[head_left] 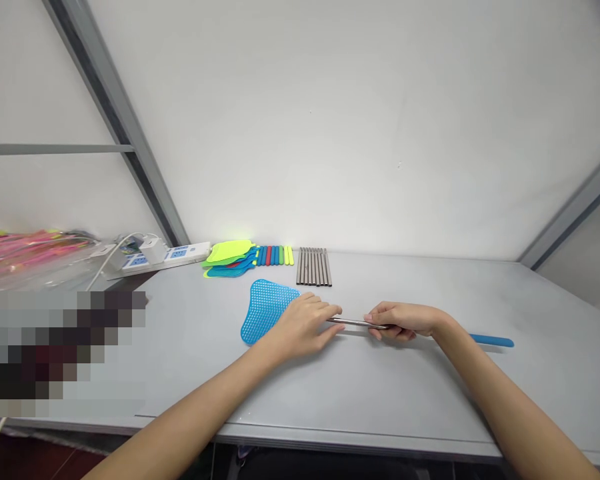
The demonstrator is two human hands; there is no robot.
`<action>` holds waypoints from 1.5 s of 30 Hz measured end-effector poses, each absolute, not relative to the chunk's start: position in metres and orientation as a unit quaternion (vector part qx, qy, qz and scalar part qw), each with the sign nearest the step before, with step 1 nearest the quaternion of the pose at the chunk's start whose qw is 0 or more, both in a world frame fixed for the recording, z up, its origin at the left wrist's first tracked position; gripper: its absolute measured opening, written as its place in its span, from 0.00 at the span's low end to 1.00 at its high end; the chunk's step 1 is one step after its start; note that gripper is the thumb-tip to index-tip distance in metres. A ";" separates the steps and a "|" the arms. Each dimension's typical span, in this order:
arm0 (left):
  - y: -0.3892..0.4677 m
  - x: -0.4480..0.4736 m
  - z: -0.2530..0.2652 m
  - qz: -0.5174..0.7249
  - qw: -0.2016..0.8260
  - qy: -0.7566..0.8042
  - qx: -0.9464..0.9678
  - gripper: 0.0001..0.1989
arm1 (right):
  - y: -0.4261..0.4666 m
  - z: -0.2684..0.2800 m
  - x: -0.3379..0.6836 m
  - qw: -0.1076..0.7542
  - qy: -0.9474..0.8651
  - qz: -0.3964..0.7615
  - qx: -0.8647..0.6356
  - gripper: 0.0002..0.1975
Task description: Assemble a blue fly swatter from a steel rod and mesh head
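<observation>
A blue mesh fly swatter head (269, 310) lies to the left, its right part covered by my left hand (307, 323). My left hand is closed around the place where the head meets a thin metal tube (353, 322); the joint itself is hidden. Further right, the fingers of my right hand (395, 320) pinch the tube near its right end. Beyond my right wrist a blue handle (493, 341) shows on the grey table. Whether it is joined to the tube cannot be seen behind the hand and forearm.
Along the wall lie stacked fly swatter heads (231, 251) in yellow, green and blue, a row of coloured handles (275, 255) and several metal tubes (314, 267). A power strip (180, 253) with plugs and plastic-wrapped pink items (30, 253) are at the left. The table edge (360, 443) runs nearest me.
</observation>
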State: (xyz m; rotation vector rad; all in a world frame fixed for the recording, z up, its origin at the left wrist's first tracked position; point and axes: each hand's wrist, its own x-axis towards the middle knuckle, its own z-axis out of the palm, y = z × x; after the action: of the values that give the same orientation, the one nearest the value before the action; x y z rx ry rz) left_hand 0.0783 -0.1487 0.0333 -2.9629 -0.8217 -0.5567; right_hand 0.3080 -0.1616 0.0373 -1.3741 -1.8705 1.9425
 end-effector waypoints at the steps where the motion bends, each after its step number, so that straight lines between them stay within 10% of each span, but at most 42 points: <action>1: -0.147 0.077 0.035 -0.194 0.002 -0.258 -0.947 0.13 | -0.161 0.038 0.310 0.061 -0.618 0.638 -0.455 0.18; 18: -0.098 0.043 0.026 -0.256 -0.021 -0.626 -0.736 0.31 | -0.158 0.037 0.322 0.075 -0.615 0.625 -0.475 0.18; 45: -0.076 0.030 0.030 -0.317 -0.246 -0.591 -0.699 0.27 | -0.159 0.038 0.321 0.079 -0.631 0.598 -0.487 0.21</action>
State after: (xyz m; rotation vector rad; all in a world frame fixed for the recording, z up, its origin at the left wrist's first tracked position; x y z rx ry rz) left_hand 0.0298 -0.0759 0.0297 -2.6259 -2.2209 -1.1907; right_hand 0.3206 -0.1588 0.0384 -1.4567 -1.8891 1.7906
